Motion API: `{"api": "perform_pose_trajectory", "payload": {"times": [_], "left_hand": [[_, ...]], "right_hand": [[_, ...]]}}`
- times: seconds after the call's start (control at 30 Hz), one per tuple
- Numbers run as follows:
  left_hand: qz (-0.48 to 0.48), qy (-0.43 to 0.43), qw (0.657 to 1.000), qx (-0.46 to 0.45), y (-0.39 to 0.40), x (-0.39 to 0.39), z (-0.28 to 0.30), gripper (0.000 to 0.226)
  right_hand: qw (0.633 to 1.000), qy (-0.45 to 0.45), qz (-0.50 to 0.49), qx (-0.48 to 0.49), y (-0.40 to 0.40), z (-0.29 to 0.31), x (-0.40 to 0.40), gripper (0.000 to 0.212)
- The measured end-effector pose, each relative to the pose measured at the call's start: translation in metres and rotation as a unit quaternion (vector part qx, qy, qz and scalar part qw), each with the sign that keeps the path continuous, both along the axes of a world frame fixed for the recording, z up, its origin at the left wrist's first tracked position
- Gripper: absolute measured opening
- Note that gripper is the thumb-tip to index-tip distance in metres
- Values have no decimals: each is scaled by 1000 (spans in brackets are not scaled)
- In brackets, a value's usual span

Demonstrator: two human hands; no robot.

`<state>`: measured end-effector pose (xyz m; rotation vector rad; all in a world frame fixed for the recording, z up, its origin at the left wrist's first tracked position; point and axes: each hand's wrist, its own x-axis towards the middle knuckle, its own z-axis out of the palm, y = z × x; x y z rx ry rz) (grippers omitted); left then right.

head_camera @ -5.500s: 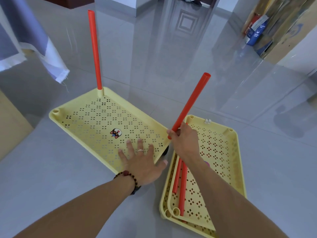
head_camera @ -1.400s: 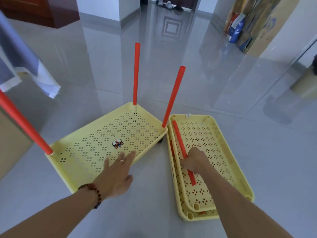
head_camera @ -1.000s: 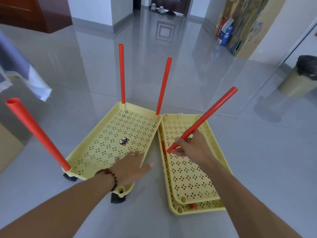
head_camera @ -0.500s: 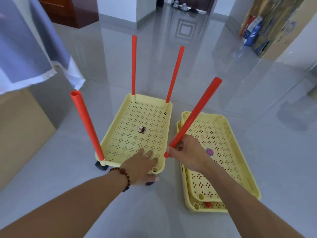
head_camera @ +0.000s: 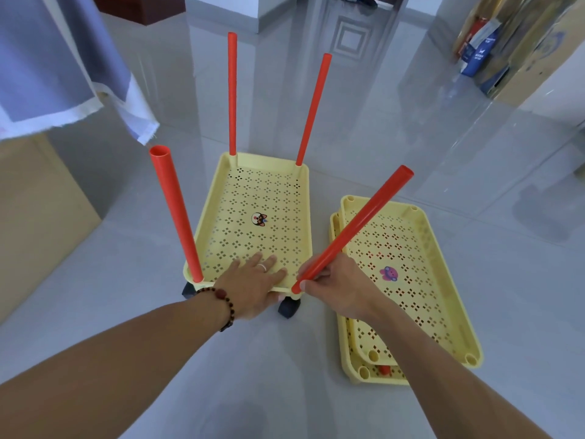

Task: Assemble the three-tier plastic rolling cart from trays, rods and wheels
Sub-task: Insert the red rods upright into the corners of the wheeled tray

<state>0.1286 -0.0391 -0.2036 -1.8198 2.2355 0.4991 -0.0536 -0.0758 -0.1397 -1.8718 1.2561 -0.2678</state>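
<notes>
Fourth red rod held at the near right corner of the wheeled tray.

The right hand (head_camera: 340,285) had its fingers curled around the lower part of a red rod (head_camera: 353,229), whose bottom end sat at the corner socket at 5 o'clock on the yellow perforated tray (head_camera: 262,198) while its top leaned toward 1 o'clock. The left hand (head_camera: 253,285) lay flat, fingers straight, pressing on the tray's near edge and holding nothing. Three other red rods stood in the tray's corners: at 7 o'clock (head_camera: 175,213), 11 o'clock (head_camera: 232,93) and 1 o'clock (head_camera: 313,109). Black wheels (head_camera: 288,308) showed under the near edge. Two more yellow trays (head_camera: 443,258) lay stacked on the floor (head_camera: 126,280) at 3 o'clock, just beside the first.
</notes>
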Motion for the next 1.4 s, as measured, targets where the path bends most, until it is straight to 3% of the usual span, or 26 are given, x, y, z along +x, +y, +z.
{"api": "perform_pose_trajectory", "payload": {"times": [0.13, 0.57, 1.07, 1.27, 1.4], "left_hand": [[0, -6, 1000, -9, -2, 0, -3, 60], [6, 5, 1000, -25, -5, 0, -8, 59], [22, 18, 998, -48, -13, -4, -12, 59], [15, 16, 999, -43, -12, -2, -13, 58], [23, 17, 999, -42, -13, -4, -12, 59]], "right_hand": [[1000, 14, -11, -15, -5, -1, 1, 12], [987, 93, 91, -96, -12, 2, 3, 16], [971, 60, -87, -216, 6, -39, 10, 20], [985, 89, 39, -146, -7, -15, 0, 22], [982, 83, 46, -163, -11, -17, -2, 16]]}}
